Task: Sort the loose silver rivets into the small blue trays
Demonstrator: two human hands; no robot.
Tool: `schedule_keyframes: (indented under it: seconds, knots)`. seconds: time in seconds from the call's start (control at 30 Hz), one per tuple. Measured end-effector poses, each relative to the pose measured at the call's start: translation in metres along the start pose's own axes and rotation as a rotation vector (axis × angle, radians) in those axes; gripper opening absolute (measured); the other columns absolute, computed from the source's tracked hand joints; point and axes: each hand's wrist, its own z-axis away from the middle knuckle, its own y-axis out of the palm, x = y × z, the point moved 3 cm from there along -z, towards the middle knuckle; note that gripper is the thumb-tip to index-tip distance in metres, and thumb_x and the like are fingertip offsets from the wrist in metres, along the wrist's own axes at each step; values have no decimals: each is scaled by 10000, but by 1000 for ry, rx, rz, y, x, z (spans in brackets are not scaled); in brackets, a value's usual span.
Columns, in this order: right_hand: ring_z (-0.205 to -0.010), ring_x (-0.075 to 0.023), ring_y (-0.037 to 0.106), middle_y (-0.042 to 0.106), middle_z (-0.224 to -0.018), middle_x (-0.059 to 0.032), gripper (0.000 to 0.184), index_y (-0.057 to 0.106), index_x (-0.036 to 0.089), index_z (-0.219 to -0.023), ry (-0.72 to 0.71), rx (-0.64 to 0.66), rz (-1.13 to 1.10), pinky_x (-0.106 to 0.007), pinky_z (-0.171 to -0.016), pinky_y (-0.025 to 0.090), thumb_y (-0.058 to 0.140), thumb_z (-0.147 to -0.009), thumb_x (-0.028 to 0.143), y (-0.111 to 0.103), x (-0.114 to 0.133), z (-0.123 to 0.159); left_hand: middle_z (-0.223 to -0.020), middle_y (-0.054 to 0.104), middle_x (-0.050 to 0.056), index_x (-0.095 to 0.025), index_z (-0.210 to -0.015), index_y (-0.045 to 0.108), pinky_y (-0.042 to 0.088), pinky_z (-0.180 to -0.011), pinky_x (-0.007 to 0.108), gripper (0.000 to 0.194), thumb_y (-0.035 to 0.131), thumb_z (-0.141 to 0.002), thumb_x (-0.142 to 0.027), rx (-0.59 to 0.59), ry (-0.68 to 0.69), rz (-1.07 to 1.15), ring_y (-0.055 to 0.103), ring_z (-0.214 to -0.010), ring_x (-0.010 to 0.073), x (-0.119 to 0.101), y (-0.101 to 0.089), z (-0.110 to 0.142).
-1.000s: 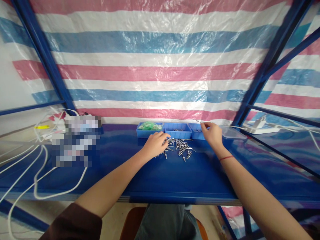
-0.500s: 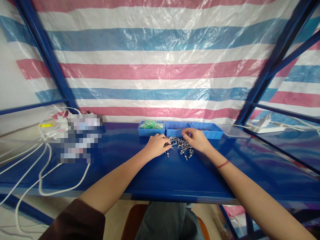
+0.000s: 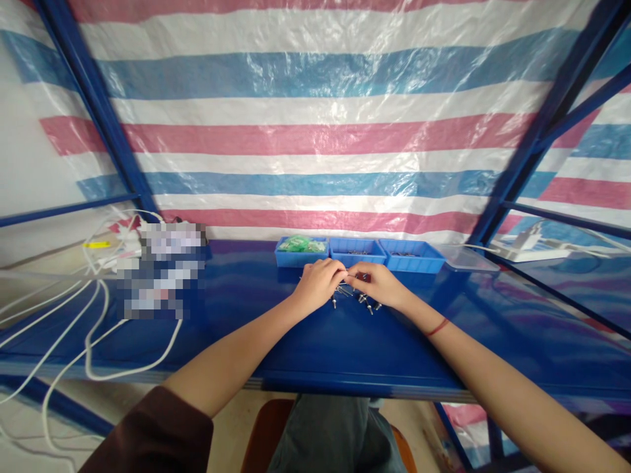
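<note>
A pile of small silver rivets (image 3: 367, 303) lies on the blue workbench (image 3: 315, 341), mostly covered by both hands. My left hand (image 3: 319, 282) rests curled over the pile's left side, fingertips pinched together. My right hand (image 3: 377, 284) lies over the right side, its fingertips pinched and meeting the left hand's fingers above the pile. What the fingers pinch is too small to make out. Just behind the hands stand three blue bins: the left bin (image 3: 300, 251) holds green pieces, the middle bin (image 3: 357, 249) and right bin (image 3: 412, 254) hold small metal parts.
A clear plastic lid (image 3: 467, 258) lies right of the bins. White cables (image 3: 89, 328) loop over the bench's left part beside a blurred patch (image 3: 160, 269). Blue frame posts (image 3: 98, 105) and a striped tarp close the back. A white power strip (image 3: 532, 248) sits at the far right.
My right hand came back from the right bin to the rivet pile and now meets my left hand. The left hand stayed on the pile, shifting slightly right.
</note>
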Motion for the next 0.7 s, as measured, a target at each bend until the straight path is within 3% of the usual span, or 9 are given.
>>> schedule_keyframes:
  seconds: [0.23, 0.53, 0.7]
  knots:
    - [-716, -159, 569, 653, -852, -58, 315, 633, 172, -881, 80, -136, -356, -296, -653, 447, 596, -740, 451, -5, 9, -2, -708, 604, -1, -172, -828, 599, 407, -633, 235, 265, 389, -886, -322, -19, -88, 269, 542, -677, 137, 1, 2, -2]
    - [-530, -108, 481, 551, -592, 23, 269, 592, 181, -809, 172, -240, -515, -260, -534, 398, 624, -710, 428, -12, 6, -2, -824, 665, 26, -162, -857, 630, 457, -730, 258, 209, 506, -820, -326, -76, -145, 531, 598, -785, 156, 3, 6, -3]
    - [-521, -101, 467, 538, -599, 16, 275, 558, 178, -739, 246, -101, -507, -240, -497, 371, 593, -721, 450, -7, 6, -1, -812, 661, 21, -167, -837, 620, 462, -715, 250, 214, 522, -811, -355, -215, -218, 559, 601, -762, 146, 6, 0, -2]
